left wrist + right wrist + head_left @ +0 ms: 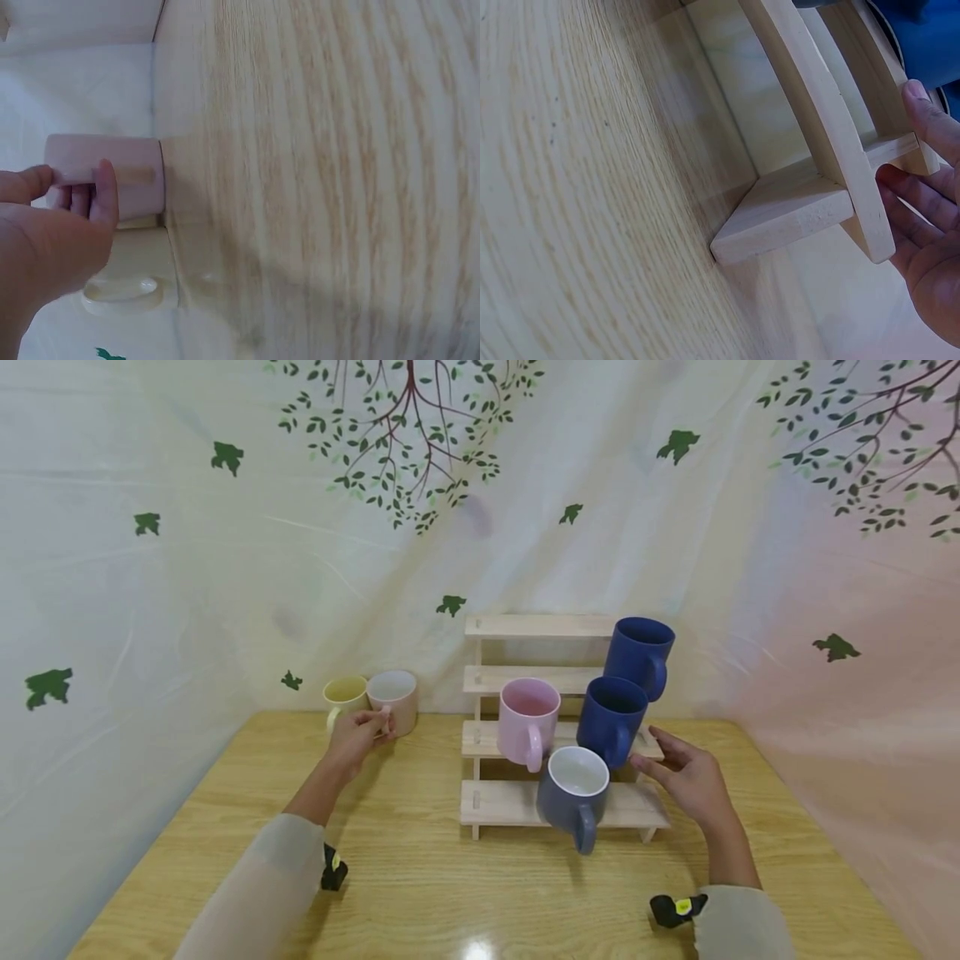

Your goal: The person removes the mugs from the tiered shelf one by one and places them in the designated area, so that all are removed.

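My left hand (351,745) holds the handle of a pale pink mug (403,710), which stands upright on the table near the back cloth. In the left wrist view, curled fingers (107,193) go through that mug's handle, with the thumb on it. A yellow mug (343,690) is close beside it on the left. My right hand (699,783) grips the right end of a stepped wooden rack (495,802). The right wrist view has the thumb on top of a shelf board (817,97) tier and the other fingers under it.
On the rack stand a pink mug (517,731), a grey mug (558,802) with a white inside, a dark blue mug (600,714) and a higher blue mug (626,652). Their handles face forward. A leaf-printed cloth (360,585) borders the wooden table (420,893).
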A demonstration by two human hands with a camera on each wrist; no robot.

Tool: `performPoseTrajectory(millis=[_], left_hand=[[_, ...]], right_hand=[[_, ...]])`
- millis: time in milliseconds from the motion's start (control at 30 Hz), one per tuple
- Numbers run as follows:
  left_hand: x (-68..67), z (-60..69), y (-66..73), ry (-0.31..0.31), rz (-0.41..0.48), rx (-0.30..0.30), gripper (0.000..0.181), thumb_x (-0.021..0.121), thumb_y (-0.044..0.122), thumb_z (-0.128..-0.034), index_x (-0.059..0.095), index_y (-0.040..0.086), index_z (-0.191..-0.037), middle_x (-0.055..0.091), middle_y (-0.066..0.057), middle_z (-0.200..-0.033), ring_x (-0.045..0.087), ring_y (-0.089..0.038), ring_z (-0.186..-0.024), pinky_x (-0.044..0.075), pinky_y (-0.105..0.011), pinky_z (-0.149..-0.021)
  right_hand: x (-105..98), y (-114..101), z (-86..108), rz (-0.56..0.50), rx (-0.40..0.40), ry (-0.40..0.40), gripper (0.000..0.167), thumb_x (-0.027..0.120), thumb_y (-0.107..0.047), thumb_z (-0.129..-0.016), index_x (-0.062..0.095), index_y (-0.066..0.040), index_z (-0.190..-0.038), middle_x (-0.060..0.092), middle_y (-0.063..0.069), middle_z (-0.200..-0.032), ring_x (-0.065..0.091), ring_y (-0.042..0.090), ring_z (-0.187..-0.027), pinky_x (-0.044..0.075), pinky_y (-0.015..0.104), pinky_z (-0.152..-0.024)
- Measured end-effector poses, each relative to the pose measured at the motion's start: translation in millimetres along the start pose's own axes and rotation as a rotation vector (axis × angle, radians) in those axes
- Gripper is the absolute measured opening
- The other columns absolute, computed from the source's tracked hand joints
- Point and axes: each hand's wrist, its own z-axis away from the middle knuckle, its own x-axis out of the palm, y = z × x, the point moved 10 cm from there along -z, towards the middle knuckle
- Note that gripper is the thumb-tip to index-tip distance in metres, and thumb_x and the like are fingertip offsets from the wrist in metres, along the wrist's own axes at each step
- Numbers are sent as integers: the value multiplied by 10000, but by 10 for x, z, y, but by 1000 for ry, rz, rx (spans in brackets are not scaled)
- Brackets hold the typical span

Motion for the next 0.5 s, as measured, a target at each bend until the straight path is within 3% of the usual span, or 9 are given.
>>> performPoseTrajectory(millis=[133,233,333,500], left_hand=[[-126,60,139,180,-208,69,323,684,196,-998,668,-118,-1073,663,-98,-939,642,-131,-819,608,-281,-773],[-154,114,316,292,-370,133,205,709,172,-940,702,-29,-978,683,-95,-866,602,-112,-716,519,-183,-599],[-25,133,542,292,-444,209,158,694,143,-919,705,-9,-957,686,-116,-867,602,-158,-746,471,-176,-588],[354,132,909,189,-501,312,156,694,153,-938,692,-1,-967,688,-133,-896,631,-240,-824,484,-236,-686]], right_hand=[[-6,-4,-1,4,-10,6,830,724,-547,-909,456,-78,-1538,464,255,-1517,597,434,-1240,544,537,-952],[-3,-15,-6,11,-22,8,831,722,-549,-911,456,-72,-1537,463,262,-1515,600,438,-1232,547,535,-947],[-3,-15,-8,15,-26,10,834,721,-550,-911,455,-67,-1536,463,267,-1513,604,443,-1226,545,546,-947],[-5,-10,-3,9,-26,20,821,731,-532,-912,465,-59,-1529,480,259,-1502,612,437,-1217,545,543,-947]])
